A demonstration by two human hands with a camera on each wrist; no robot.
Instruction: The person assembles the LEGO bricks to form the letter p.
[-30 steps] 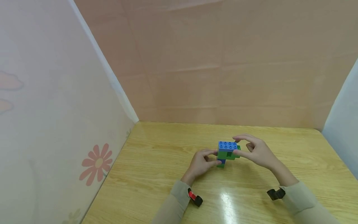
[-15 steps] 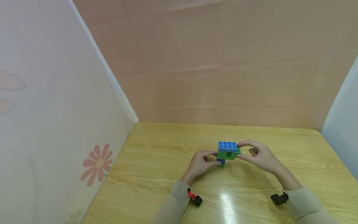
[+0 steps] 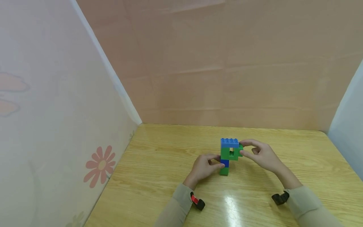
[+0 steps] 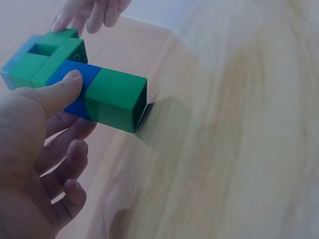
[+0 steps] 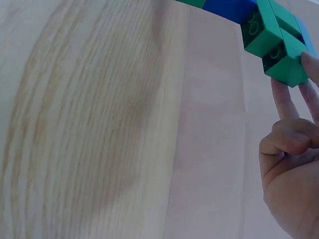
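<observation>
A joined build of green and blue toy bricks (image 3: pixel 225 153) stands between the two hands in the head view. A studded blue brick (image 3: pixel 229 142) tops it, green bricks frame a small gap, and a column of one blue and one green brick (image 4: pixel 117 98) runs below. My left hand (image 3: pixel 205 167) pinches the column at its lower blue brick (image 3: pixel 225 163), thumb on the near side. My right hand (image 3: pixel 262 156) pinches the green brick (image 5: pixel 289 64) jutting out at the right end, thumb and fingertips on opposite sides. Part of that brick is hidden by fingers.
The wood-grain table (image 3: pixel 158 151) reaches back to a tan cloth backdrop (image 3: pixel 198 63). A pale side panel with a flower print (image 3: pixel 100 165) stands at the left, another pale panel (image 3: pixel 350 119) at the right. Black devices (image 3: pixel 280 198) are strapped at both wrists.
My right hand has shifted its pinch from beside the blue top to the green end brick. The build has tipped, so its front and the gap through it show more. My left hand keeps its grip.
</observation>
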